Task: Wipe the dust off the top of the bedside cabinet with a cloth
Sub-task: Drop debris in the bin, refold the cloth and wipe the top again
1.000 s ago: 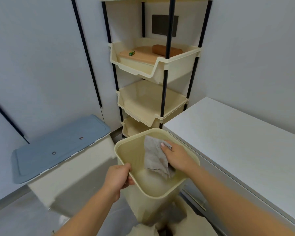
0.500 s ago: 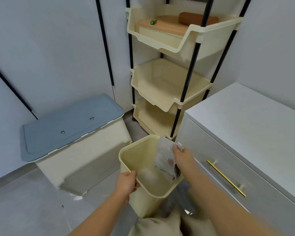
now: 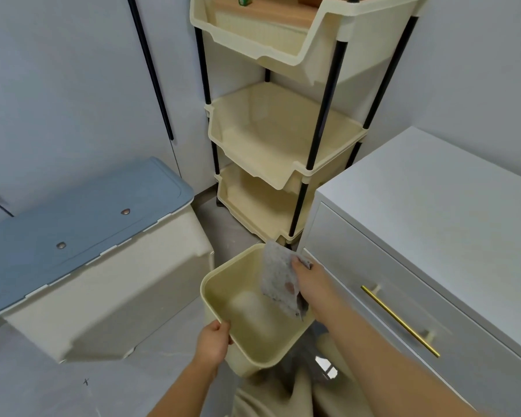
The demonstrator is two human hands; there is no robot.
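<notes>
My right hand (image 3: 309, 282) pinches a grey cloth (image 3: 278, 278), which hangs down inside a cream plastic bin (image 3: 220, 299). My left hand (image 3: 212, 344) grips the bin's near rim and holds the bin low over the floor. The white bedside cabinet (image 3: 433, 212) stands to the right, its flat top bare and a gold handle (image 3: 399, 320) on its drawer front. Nothing else lies inside the bin.
A cream tiered rack (image 3: 280, 133) with black posts stands in the corner behind the bin. A cream storage box with a blue lid (image 3: 82, 224) sits on the floor at left. Grey floor shows between box and bin.
The bin and both hands have come down toward the floor, and my view has tilted downward. The cloth stays in my right hand inside the bin.
</notes>
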